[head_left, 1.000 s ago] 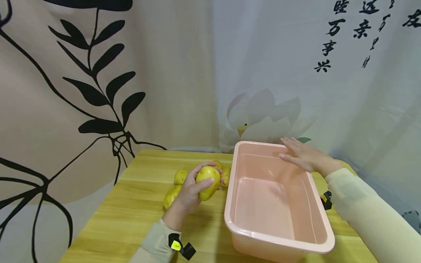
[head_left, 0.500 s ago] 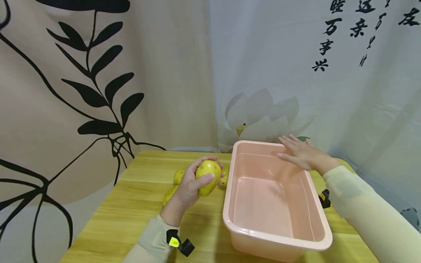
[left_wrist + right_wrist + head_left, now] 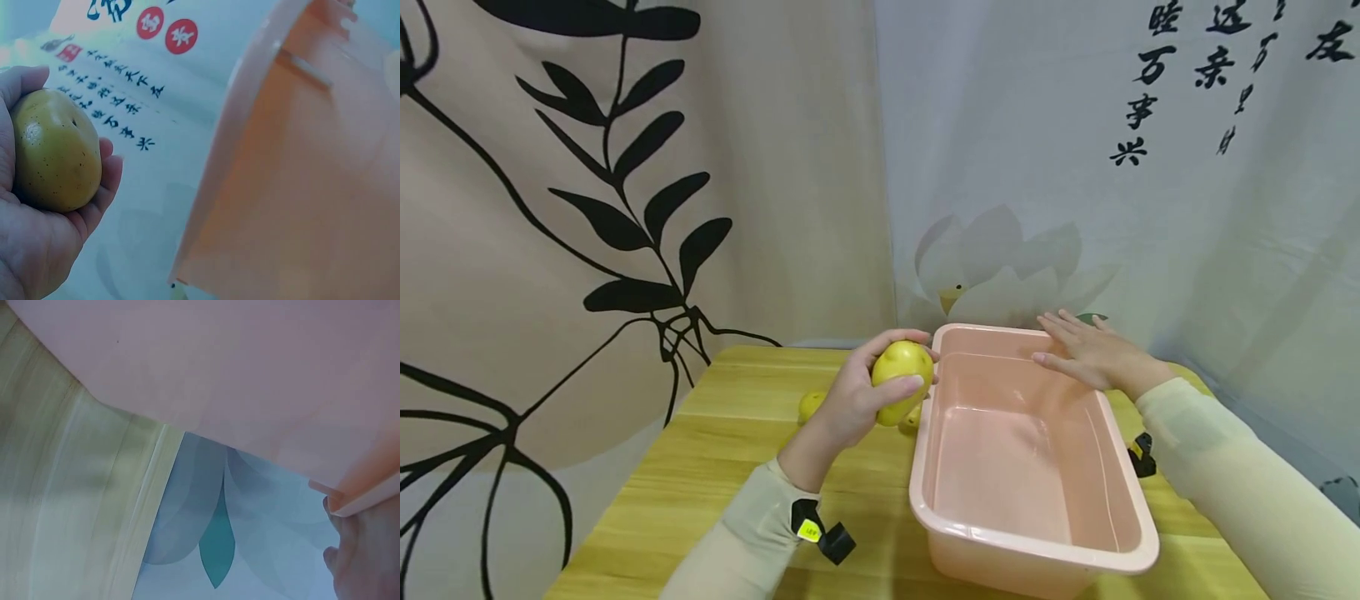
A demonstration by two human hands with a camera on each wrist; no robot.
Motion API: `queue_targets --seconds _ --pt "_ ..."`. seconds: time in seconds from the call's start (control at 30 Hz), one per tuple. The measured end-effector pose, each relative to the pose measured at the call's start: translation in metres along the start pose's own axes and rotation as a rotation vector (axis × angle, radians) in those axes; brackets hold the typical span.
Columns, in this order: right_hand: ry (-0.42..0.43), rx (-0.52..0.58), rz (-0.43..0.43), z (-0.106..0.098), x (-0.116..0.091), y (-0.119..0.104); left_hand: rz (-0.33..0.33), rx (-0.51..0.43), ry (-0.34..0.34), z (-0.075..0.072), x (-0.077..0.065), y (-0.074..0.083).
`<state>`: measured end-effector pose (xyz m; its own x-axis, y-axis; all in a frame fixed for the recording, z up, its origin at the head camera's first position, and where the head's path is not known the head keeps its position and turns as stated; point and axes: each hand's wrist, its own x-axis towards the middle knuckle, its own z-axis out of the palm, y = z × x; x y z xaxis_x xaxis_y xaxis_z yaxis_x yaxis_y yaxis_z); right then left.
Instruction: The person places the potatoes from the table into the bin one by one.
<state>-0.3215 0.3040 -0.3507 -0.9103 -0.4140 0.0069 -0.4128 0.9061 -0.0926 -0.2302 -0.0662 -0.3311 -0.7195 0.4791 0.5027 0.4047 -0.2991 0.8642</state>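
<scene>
My left hand [image 3: 859,390] grips a smooth yellow potato [image 3: 904,363], its thumb across the near side and its fingers round the far side. Up close in the left wrist view, the potato [image 3: 56,150] shows dark specks and one small dark pit. It is beside the left rim of a deep pink plastic basin [image 3: 1033,546], near the far corner. My right hand [image 3: 1093,354] rests on the basin's far right corner with straight, spread fingers. The right wrist view shows this hand [image 3: 369,550] at the rim.
Partly hidden behind the left hand and arm, a yellow potato [image 3: 810,406] lies on the wooden table [image 3: 700,492]. Another potato [image 3: 913,416] lies against the basin's left wall. A printed curtain [image 3: 805,167] hangs right behind the table.
My left hand has lifted the potato and moved it away from me and rightward, up to the basin's left rim. The right hand and the basin stay in place.
</scene>
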Motion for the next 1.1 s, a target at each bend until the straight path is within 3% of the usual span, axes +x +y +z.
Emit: queue_targets --seconds 0.4,0.73,1.1 --pt "-0.024 0.085 -0.038 -0.003 0.001 -0.011 0.031 0.024 -0.026 0.006 0.006 0.003" --pt "0.048 0.026 -0.089 0.009 0.003 -0.019 -0.042 0.096 -0.035 0.016 0.015 0.003" --pt "0.065 0.001 -0.086 0.01 0.003 -0.024 -0.096 0.275 -0.177 0.029 0.042 -0.008"
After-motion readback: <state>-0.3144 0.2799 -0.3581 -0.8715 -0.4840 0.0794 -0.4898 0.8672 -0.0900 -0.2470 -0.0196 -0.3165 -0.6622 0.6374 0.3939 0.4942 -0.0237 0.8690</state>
